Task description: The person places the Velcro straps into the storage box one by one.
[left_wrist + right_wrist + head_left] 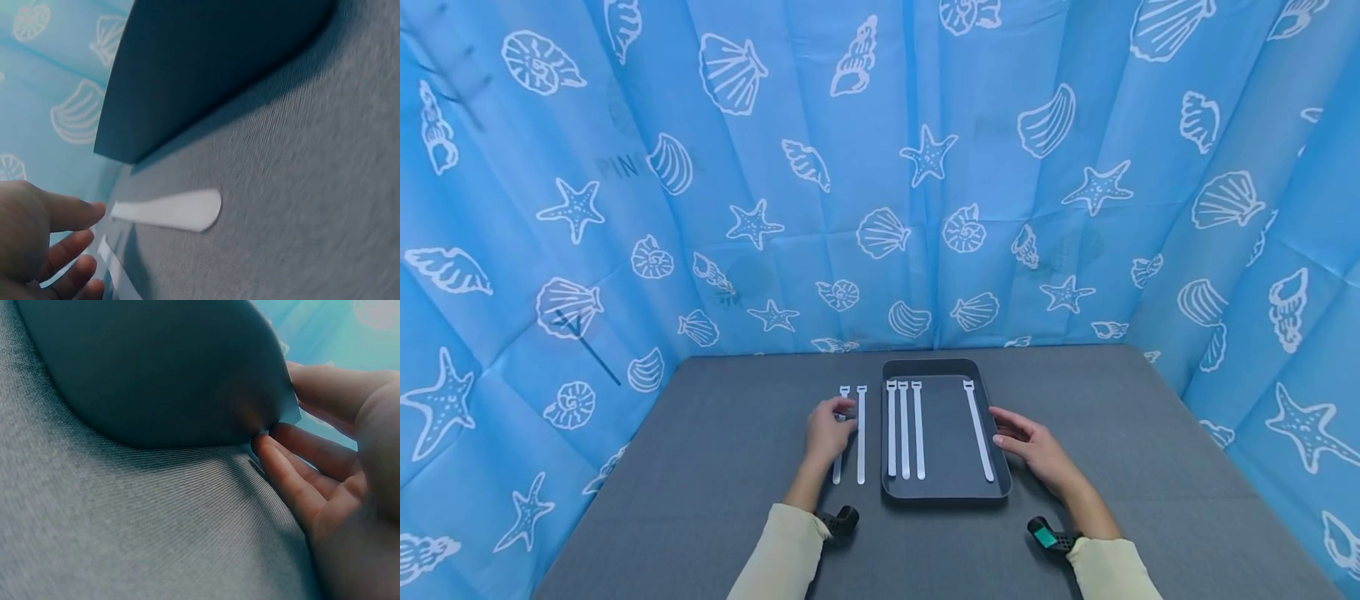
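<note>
Sleeves (782,554), 4 straps (905,430) in tray (947,442): head only

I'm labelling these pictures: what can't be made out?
Head view: part of the leftmost white strap, hidden by the left hand.
Left wrist view: the rest of the tray, cut off by the top edge.
Right wrist view: anything inside the tray, blocked by its wall.

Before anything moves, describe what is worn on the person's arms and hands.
Both arms wear pale cream sleeves. The left hand and right hand show no gloves. A black device with a rounded end is strapped at each wrist; the right one bears a green patch. No cables show.
</note>
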A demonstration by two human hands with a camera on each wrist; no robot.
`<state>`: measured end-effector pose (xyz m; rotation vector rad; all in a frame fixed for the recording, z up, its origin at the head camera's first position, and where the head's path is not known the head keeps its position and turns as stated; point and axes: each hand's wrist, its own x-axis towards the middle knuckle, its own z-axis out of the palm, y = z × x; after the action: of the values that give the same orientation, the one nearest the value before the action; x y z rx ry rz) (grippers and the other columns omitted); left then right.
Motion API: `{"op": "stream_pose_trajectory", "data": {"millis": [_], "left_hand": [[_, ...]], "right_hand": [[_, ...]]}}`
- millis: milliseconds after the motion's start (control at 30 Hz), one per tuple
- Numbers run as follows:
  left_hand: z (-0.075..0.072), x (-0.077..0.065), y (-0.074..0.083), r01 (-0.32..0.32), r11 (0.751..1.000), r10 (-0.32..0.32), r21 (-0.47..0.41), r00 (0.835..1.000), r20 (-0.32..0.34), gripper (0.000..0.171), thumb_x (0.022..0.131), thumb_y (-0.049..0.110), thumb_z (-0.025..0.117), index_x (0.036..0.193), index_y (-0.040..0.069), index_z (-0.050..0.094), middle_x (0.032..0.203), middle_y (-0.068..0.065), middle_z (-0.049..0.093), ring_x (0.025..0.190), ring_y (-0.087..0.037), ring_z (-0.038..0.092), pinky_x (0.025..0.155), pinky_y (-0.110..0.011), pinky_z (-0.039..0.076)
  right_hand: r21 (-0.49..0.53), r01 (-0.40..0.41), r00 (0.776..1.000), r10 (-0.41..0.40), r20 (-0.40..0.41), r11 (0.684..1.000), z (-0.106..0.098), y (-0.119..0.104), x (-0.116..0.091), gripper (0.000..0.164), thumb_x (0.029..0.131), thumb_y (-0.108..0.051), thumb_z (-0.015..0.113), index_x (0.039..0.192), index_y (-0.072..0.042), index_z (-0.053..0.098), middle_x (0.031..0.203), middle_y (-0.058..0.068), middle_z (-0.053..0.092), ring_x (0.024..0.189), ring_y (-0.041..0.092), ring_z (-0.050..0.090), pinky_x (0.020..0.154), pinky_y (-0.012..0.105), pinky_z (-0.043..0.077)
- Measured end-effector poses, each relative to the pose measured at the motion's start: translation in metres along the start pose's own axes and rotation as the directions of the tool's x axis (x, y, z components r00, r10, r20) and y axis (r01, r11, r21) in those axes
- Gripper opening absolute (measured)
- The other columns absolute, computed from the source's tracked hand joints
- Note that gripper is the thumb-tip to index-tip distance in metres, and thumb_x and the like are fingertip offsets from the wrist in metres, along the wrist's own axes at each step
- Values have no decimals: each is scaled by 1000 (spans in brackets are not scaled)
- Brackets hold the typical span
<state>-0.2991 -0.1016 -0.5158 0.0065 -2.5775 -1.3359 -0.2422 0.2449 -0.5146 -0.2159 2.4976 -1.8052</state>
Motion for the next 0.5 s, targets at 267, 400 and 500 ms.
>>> {"op": "stream_pose_trajectory", "data": {"millis": [267, 400, 500], "left_hand": [[-5, 7, -13, 6, 996, -11, 94, 998, 56, 35, 79, 7, 78, 112, 14, 70, 104, -6, 59, 96, -25, 57, 82, -43, 48], [-8, 9, -15, 19, 991, -28, 134, 998, 63, 36, 78, 6, 79, 112, 11, 69, 99, -6, 59, 93, -24, 57, 80, -41, 49], [-12, 10, -12, 39, 991, -47, 132, 997, 61, 37, 78, 3, 79, 113, 7, 68, 94, -6, 60, 87, -23, 58, 74, -39, 50]], "right_hand": [[9, -3, 1000, 3, 2, 1000, 0, 0, 0, 58, 97, -21, 62, 147, -2, 40, 148, 23, 40, 131, 39, 41, 105, 54, 36], [10, -1, 1000, 1, 0, 1000, 0, 0, 0, 58, 96, -22, 62, 147, -2, 40, 148, 23, 39, 132, 39, 41, 105, 54, 36], [9, 0, 1000, 0, 0, 1000, 0, 0, -1, 58, 96, -22, 63, 146, -2, 41, 148, 22, 40, 131, 39, 41, 105, 54, 35]]}}
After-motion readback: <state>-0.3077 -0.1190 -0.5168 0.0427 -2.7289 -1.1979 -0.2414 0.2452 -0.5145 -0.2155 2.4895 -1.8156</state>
